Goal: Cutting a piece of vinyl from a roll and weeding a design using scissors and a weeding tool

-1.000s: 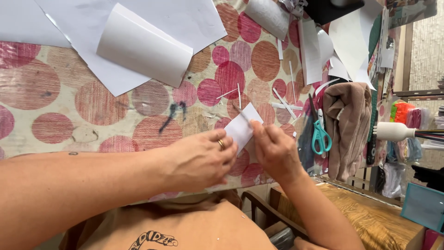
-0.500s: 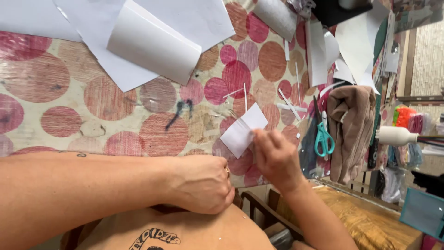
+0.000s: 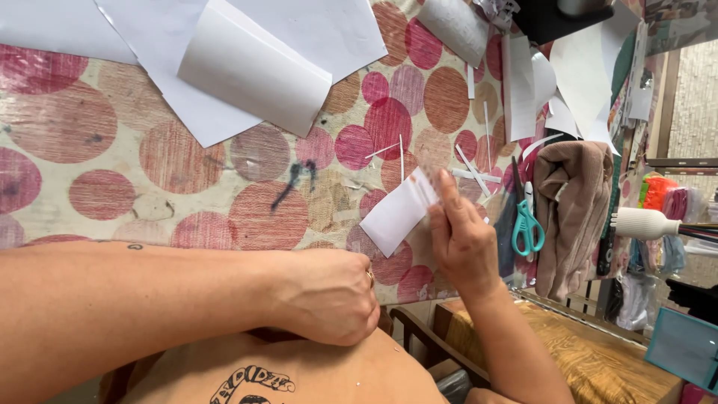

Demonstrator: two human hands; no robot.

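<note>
- While the left hand [image 3: 329,295] rests nearest the body as a loose fist at the table's near edge, its fingers curl inward on nothing that shows.
- Just beyond it, the right hand [image 3: 460,239] pinches a small white paper piece [image 3: 396,213] by 1 end, thumb and fingertips closed on it, and holds it tilted just above the spotted tablecloth [image 3: 112,172].
- The piece looks already cut to a small rectangle; whether it is folded or marked I cannot tell, so I judge the work to be somewhere in the middle, with only 1 hand on it now.
- Thin white paper strips [image 3: 467,164] lie scattered beside the piece, likely trimmings.
- Teal-handled scissors [image 3: 527,224] lie just right of the hand, untouched, next to a brown cloth [image 3: 572,202].
- Farther off, large white sheets [image 3: 254,71] lie overlapping across the far side of the cloth, seemingly uncut stock.
</note>
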